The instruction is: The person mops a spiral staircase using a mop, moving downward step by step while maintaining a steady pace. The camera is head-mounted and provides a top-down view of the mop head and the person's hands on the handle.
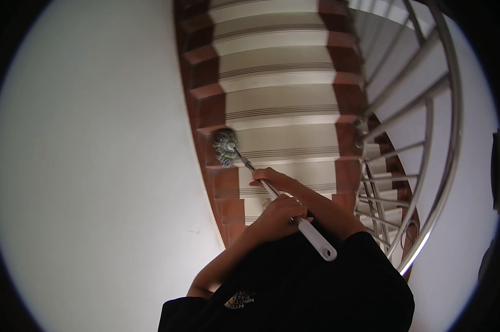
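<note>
Both my hands grip a mop with a metal pole [269, 187] that runs slantwise across the view. My left hand [281, 213] is wrapped around the pole just below the white plastic handle end [317, 240], close to my body. Farther down the pole, nearer the mop head, my right hand [274, 178] holds on, its arm crossing beyond the left. The grey-green string mop head [226, 147] rests at the left side of a stair step, over the red-brown border tile [226, 178] and beside the cream tread [287, 139].
A plain white wall [92, 166] rises along the left of the staircase. On the right curves a metal handrail [456, 124] with balusters [428, 137]. Beyond the railing, another flight of stairs [382, 182] shows. Grooved strips [281, 110] line the tread edges.
</note>
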The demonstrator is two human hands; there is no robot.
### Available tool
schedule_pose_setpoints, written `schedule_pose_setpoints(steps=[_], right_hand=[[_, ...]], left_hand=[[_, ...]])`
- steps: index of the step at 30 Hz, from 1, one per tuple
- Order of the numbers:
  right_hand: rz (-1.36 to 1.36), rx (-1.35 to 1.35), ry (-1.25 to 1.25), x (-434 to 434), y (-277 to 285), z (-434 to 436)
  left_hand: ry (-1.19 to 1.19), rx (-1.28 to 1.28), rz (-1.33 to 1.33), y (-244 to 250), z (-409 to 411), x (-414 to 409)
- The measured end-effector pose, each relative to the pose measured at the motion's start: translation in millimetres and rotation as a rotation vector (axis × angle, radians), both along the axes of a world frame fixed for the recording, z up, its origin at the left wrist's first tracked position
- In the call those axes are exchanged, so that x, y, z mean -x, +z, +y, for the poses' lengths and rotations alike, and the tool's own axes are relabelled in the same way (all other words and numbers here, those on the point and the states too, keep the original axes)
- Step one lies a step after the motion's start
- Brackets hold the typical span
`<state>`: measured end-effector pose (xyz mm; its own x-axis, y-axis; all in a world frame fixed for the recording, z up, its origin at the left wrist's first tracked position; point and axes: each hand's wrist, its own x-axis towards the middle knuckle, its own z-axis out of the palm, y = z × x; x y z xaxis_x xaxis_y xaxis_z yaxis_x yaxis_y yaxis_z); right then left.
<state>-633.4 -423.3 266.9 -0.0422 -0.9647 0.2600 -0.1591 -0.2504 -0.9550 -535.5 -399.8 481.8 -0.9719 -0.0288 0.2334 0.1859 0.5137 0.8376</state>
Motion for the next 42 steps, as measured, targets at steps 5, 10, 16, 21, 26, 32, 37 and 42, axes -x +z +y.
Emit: schedule_pose_setpoints(steps=[5, 10, 16, 21, 26, 32, 37, 42], right_hand=[[0.223, -0.108, -0.408, 78.4, 59.1, 108.0], [0.295, -0.167, -0.528, 104.6, 63.5, 154.5], [0.373, -0.176, -0.543, 93.5, 56.4, 143.3], [0.539, -0.305, -0.359, 101.8, 28.4, 116.6], [0.600, -0.533, -0.192, 98.8, 0.7, 93.1], [0.458, -0.191, -0.004, 6.6, 41.0, 32.3], [0.198, 0.113, 0.025, -73.3, 94.4, -37.8], [0.124, 0.142, 0.094, -91.8, 46.1, -85.6]], left_hand=[[-0.373, -0.063, 0.037, 35.0, 31.4, 65.9], [-0.487, -0.066, 0.047, 37.5, 49.6, 86.0], [-0.356, -0.172, 0.099, 19.5, 20.1, 48.4], [-0.067, -0.447, 0.071, -21.5, -25.2, -0.7], [0.243, -0.587, -0.116, -49.9, -42.0, -45.5], [0.288, -0.250, 0.005, 23.5, -37.3, -95.5], [0.341, -0.200, 0.023, 47.6, -54.2, -131.9], [0.154, -0.042, -0.064, 42.1, -61.4, -108.3]])
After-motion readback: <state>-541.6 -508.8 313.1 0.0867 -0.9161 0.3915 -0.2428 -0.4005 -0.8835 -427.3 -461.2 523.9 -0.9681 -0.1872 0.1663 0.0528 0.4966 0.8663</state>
